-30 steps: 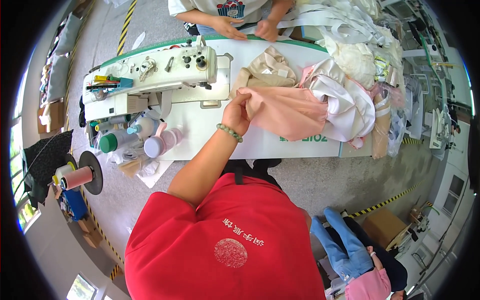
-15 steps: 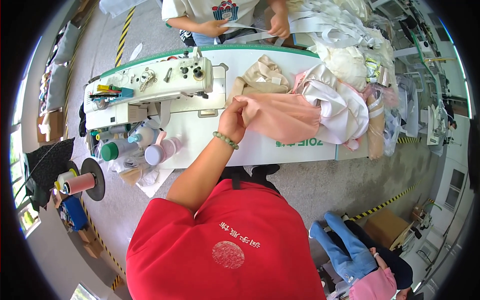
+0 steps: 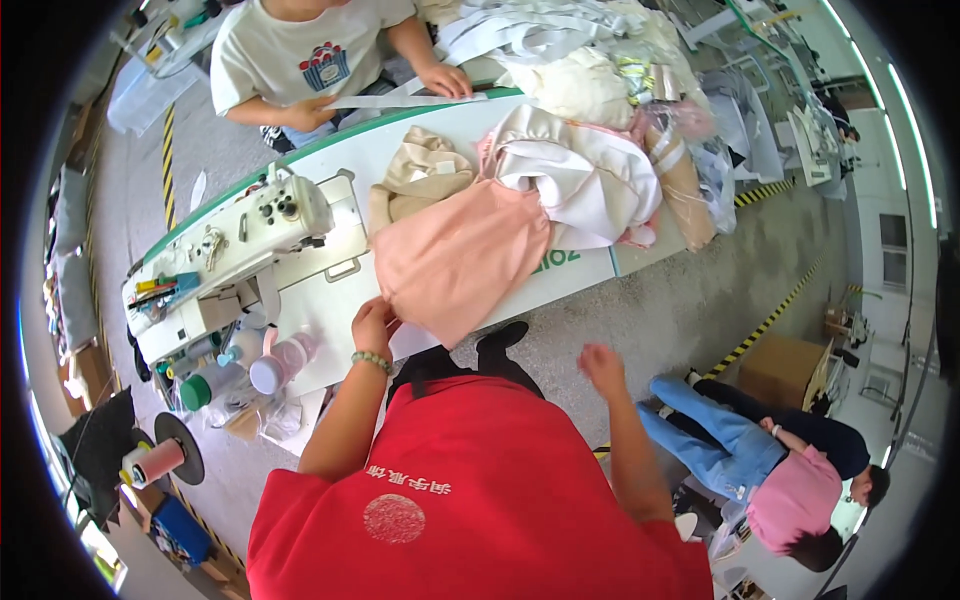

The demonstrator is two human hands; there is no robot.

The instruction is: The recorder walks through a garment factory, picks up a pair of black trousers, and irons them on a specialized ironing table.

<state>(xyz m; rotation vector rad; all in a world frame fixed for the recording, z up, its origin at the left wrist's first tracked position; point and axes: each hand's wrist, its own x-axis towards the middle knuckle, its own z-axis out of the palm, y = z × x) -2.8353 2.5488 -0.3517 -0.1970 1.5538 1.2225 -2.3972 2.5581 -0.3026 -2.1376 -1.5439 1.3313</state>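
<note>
My left hand (image 3: 375, 325), below a beaded bracelet, pinches the near left edge of a pink and white garment (image 3: 465, 265). The garment's pink panel lies spread over the front of the sewing table (image 3: 350, 350), with one corner at the edge. Its white gathered part (image 3: 580, 180) is bunched up to the right. My right hand (image 3: 602, 370) hangs in the air in front of the table, touching nothing; its fingers are smeared by motion. Behind the pink panel rests a crumpled beige cloth piece (image 3: 425, 170). The sewing machine (image 3: 240, 235) stands to the left.
Bottles (image 3: 280, 365) and plastic bags crowd the table's left end. A plastic-wrapped roll (image 3: 680, 185) and heaped white strips (image 3: 540, 35) are at the right and back. Across the table, a person's hand (image 3: 445, 80) holds a white strip. Two people stand behind at right.
My left hand has come down and nearer with the pink edge, and the panel now lies flatter. My right hand has come into view. The whole view has swung right.
</note>
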